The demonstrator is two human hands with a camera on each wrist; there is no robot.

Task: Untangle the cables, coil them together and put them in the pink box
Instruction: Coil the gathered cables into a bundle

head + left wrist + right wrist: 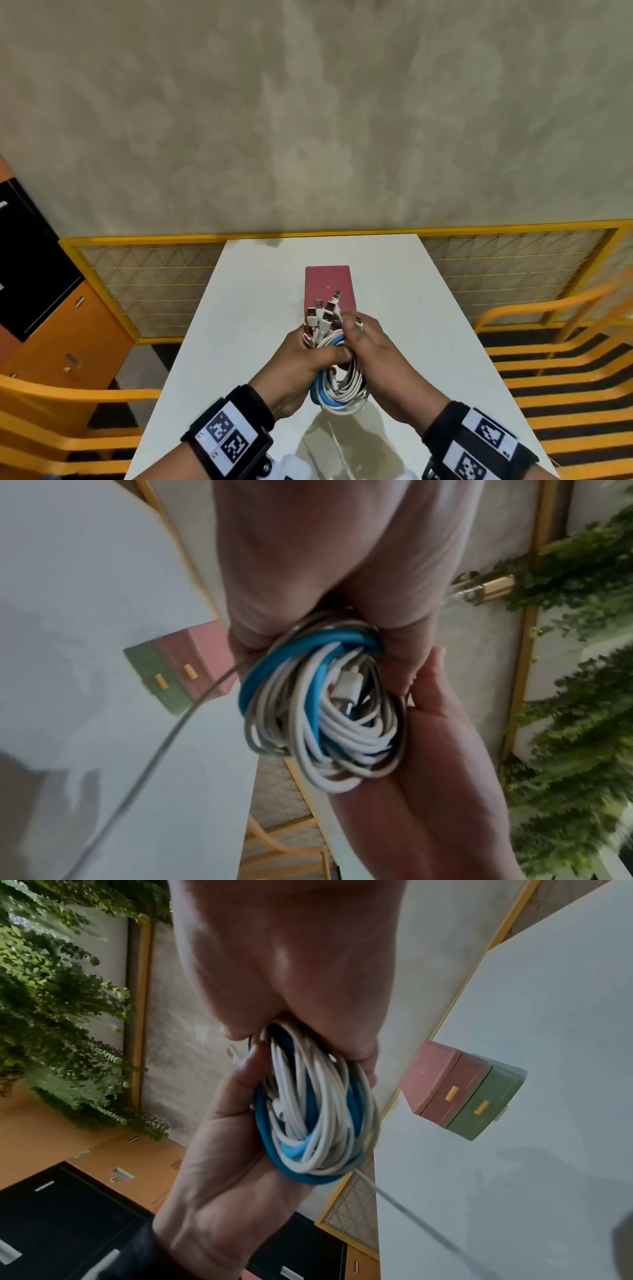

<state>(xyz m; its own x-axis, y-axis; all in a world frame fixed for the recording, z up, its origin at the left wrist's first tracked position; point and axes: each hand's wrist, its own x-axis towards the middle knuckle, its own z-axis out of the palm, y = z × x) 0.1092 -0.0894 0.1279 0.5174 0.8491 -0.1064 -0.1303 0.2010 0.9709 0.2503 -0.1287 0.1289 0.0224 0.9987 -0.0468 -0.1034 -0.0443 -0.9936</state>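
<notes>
We look across a white worktop to a mottled grey concrete wall. A yellow-framed mesh fence runs behind the worktop's far edge. Orange-and-black lockers stand beyond its left edge, orange chairs flank both sides, and green foliage hangs nearby.
</notes>
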